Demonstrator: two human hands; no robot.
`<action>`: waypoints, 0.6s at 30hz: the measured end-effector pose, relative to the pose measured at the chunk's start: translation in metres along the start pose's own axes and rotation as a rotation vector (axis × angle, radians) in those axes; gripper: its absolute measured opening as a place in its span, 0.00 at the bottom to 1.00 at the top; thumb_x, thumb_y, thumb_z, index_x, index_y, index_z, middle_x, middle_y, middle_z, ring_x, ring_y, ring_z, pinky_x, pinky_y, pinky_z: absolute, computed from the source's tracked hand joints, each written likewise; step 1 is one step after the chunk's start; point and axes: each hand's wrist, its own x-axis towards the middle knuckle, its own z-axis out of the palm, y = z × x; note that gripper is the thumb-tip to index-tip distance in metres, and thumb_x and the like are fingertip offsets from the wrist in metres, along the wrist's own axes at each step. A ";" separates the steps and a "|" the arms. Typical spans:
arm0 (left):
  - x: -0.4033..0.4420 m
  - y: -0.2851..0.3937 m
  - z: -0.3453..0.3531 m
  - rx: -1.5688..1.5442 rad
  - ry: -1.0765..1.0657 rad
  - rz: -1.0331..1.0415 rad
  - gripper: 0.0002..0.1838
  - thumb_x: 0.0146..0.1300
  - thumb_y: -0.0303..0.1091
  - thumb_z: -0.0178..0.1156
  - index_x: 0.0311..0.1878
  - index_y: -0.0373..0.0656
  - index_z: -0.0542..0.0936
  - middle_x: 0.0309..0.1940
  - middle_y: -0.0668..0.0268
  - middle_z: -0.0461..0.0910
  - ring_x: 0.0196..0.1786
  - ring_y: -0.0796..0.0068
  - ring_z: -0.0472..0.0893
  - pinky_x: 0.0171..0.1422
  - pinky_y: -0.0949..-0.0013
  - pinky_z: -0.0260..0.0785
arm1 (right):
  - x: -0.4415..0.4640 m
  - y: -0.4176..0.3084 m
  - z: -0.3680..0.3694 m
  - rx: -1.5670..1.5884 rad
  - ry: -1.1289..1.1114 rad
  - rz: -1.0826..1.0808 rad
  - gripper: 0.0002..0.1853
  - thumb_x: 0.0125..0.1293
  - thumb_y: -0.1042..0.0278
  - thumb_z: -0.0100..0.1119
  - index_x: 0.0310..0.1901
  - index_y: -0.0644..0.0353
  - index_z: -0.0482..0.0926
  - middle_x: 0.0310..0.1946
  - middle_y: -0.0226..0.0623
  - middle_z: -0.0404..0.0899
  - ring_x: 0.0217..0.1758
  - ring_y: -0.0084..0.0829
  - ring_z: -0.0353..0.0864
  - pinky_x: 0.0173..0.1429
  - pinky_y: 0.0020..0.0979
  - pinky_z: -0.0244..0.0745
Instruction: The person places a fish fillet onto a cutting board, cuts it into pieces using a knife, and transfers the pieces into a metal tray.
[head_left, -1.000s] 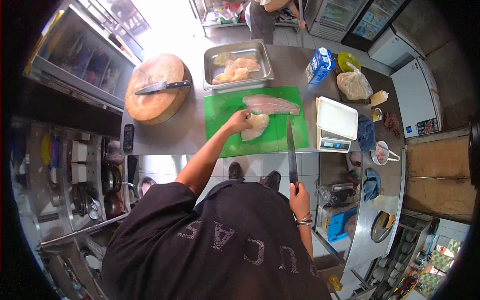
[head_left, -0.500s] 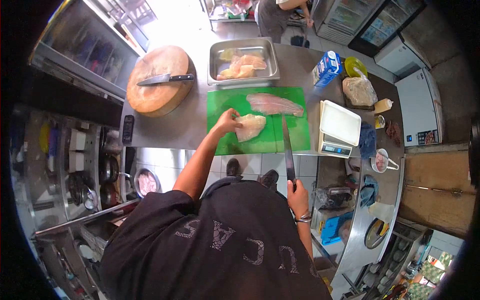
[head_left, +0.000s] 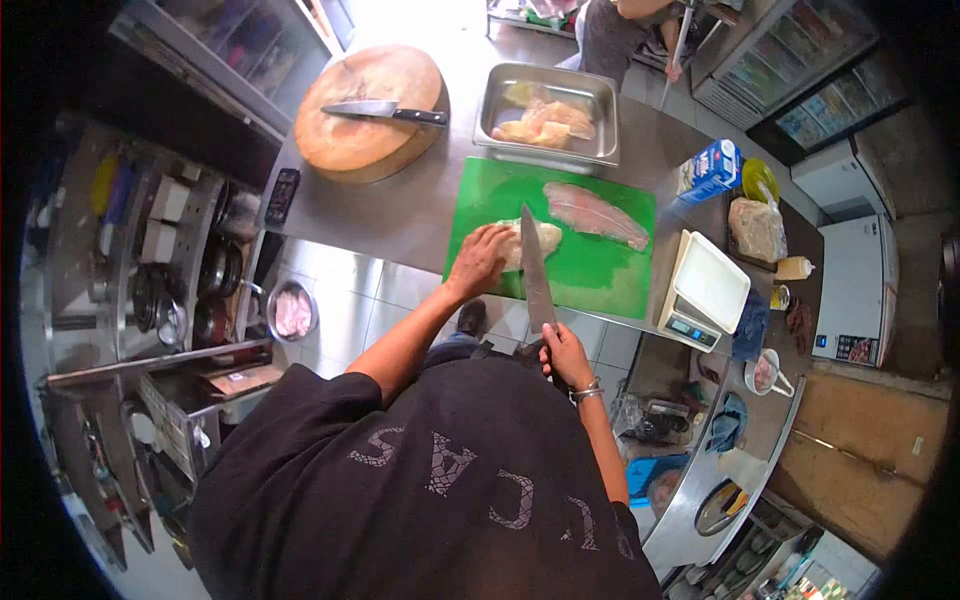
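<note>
On the green cutting board [head_left: 600,280] lies a pale raw fillet piece [head_left: 547,238]; whether it is fish or chicken I cannot tell. My left hand [head_left: 480,258] holds it down, fingers bent over its left part and covering it. My right hand [head_left: 566,355] is closed round the handle of a long kitchen knife [head_left: 536,275]. The blade points away from me and lies over the piece, close to the left fingers. To the right, a longer pinkish fish fillet [head_left: 597,214] rests on the board, apart from both hands.
Behind the board stands a metal tray [head_left: 605,150] with several raw pieces. A second knife [head_left: 385,111] lies on a round wooden block [head_left: 370,150] at left. A digital scale [head_left: 700,290] and a milk carton [head_left: 710,170] stand right. Another person [head_left: 610,45] is beyond the table.
My right hand has brought the knife left, from beside the fish fillet to over the pale piece. My left hand has moved further onto that piece. The whole view has shifted and turned.
</note>
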 end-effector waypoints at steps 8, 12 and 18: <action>-0.023 -0.021 0.005 0.092 -0.078 0.119 0.28 0.65 0.37 0.65 0.68 0.48 0.73 0.72 0.62 0.71 0.77 0.54 0.66 0.80 0.52 0.56 | 0.012 0.014 -0.005 0.011 0.146 0.021 0.19 0.81 0.49 0.52 0.42 0.60 0.73 0.19 0.30 0.74 0.14 0.22 0.73 0.19 0.28 0.72; -0.024 -0.017 0.004 0.025 -0.070 0.068 0.34 0.61 0.34 0.66 0.72 0.48 0.70 0.73 0.63 0.70 0.77 0.55 0.66 0.82 0.52 0.53 | -0.009 -0.014 0.004 -0.355 0.368 -0.128 0.19 0.80 0.51 0.52 0.43 0.62 0.72 0.18 0.42 0.78 0.14 0.34 0.79 0.23 0.39 0.77; -0.026 -0.012 0.001 0.013 -0.038 0.025 0.34 0.67 0.39 0.64 0.74 0.43 0.67 0.74 0.58 0.68 0.77 0.53 0.66 0.82 0.50 0.54 | -0.009 -0.014 0.024 -0.889 0.475 -0.340 0.16 0.78 0.56 0.51 0.45 0.64 0.73 0.28 0.64 0.81 0.34 0.69 0.80 0.36 0.63 0.72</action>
